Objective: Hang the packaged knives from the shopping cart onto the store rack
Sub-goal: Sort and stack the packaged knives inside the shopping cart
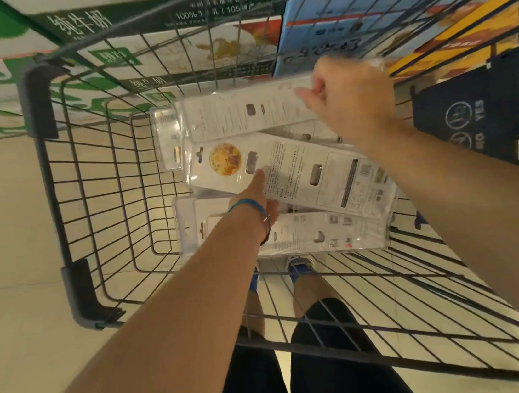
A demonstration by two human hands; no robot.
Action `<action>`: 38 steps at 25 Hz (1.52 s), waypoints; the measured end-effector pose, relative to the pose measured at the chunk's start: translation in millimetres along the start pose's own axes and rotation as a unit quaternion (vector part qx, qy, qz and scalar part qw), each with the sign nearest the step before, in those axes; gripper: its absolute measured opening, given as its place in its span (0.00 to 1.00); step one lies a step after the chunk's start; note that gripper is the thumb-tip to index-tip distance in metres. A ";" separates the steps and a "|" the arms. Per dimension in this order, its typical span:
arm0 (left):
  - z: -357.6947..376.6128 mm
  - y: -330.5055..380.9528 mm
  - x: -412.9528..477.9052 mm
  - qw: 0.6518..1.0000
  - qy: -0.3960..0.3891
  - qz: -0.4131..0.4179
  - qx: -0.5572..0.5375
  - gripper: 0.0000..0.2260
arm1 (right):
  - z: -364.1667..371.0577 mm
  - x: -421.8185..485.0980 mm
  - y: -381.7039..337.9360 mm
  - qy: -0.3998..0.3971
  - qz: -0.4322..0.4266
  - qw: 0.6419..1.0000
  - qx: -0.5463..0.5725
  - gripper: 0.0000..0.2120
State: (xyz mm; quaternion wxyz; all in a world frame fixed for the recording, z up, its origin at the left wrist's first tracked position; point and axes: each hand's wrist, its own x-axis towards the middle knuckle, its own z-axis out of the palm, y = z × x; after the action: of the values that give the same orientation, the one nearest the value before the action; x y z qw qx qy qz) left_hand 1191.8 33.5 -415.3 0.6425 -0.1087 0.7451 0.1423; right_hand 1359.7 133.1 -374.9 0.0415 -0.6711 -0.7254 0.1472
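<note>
Clear packaged knives [306,233] lie stacked crosswise in the shopping cart [101,184], toward its right wall. The right hand [347,99] curls round the right end of the topmost pack [247,112]. The left hand [255,197], fingers straight, touches the gold-labelled pack [280,167] beneath. Bare wire floor lies open along the left wall. Milk cartons [134,57] stand beyond the front wall, and a dark bag [478,111] sits beside the right.

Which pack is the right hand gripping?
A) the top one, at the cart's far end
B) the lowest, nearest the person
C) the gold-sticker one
A: the right hand has its fingers curled round the right end of the top pack.
</note>
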 end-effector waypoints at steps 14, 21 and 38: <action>-27.3 -7.4 -68.9 0.971 -0.085 0.204 0.092 0.15 | 8.3 -116.4 -12.8 -0.184 0.036 0.982 -0.005 0.13; -45.9 17.9 -108.8 0.965 -0.053 0.240 0.091 0.23 | -54.0 -69.4 -11.8 -0.213 0.244 0.901 0.287 0.41; -70.5 -4.3 -133.2 0.942 -0.193 0.212 -0.174 0.11 | -77.2 -111.5 38.3 -0.127 0.377 0.838 0.373 0.38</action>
State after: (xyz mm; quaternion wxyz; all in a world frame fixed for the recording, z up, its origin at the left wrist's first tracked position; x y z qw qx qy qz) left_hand 1148.0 1.9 -274.6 0.6997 -0.0292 0.5766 0.4209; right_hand 1427.1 37.4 -296.3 0.1371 -0.8018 -0.3054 0.4949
